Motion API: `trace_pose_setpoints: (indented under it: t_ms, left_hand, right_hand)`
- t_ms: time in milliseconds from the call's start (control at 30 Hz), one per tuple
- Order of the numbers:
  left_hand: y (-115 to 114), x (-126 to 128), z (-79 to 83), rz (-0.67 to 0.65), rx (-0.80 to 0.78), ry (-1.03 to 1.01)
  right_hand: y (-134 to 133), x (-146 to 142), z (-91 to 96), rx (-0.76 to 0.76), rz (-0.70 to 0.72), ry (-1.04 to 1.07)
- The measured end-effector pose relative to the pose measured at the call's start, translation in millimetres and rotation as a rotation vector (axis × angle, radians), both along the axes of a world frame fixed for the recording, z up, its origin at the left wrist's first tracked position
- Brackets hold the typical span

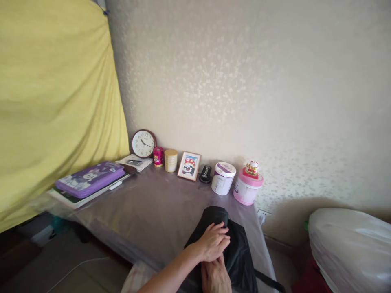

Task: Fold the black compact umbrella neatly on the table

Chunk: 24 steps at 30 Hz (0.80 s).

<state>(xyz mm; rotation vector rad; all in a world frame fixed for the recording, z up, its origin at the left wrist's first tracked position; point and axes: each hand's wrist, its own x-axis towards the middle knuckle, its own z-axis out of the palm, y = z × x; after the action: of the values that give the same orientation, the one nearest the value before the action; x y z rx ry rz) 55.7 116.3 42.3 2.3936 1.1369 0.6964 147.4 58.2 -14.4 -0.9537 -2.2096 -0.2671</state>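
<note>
A black fabric bundle (240,248) lies at the near right of the table. Its far end is rolled or folded into a rounded hump, and a black strap trails to the right. My left hand (214,243) reaches in from the lower left and rests on the fabric, fingers stretched out and lying fairly flat. Just below it, my right hand (216,277) presses against the same bundle, near its left part. The right fingers are mostly hidden under the left hand, so their grip cannot be seen.
Along the wall stand a clock (144,143), a pink tin (158,157), a yellow-lidded canister (171,161), a panda picture frame (189,166), a small black object (205,174) and two tubs (222,183). A purple case (91,179) lies left. A white plastic bag (351,244) bulges right.
</note>
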Motion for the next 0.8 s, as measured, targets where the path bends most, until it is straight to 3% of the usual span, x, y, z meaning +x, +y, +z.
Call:
trace_pose_setpoints:
  t_ms: [267,433,667,800]
  left_hand:
    - [3.7,-14.5,-5.4,0.000,-0.116,-0.083]
    - [0.3,-14.1,-3.2,0.010,-0.157,-0.113]
    - [-14.6,-18.6,-3.1,0.039,-0.193,-0.136]
    - [-29.3,-24.3,-7.2,0.069,-0.226,-0.185]
  right_hand:
    - [-7.3,-5.0,11.9,-0.088,-0.017,0.020]
    - [-13.0,-5.9,5.7,-0.128,-0.002,0.007]
    - [-21.2,-7.0,-0.7,-0.054,0.078,0.010]
    - [-24.3,-3.4,0.5,-0.014,0.235,-0.035]
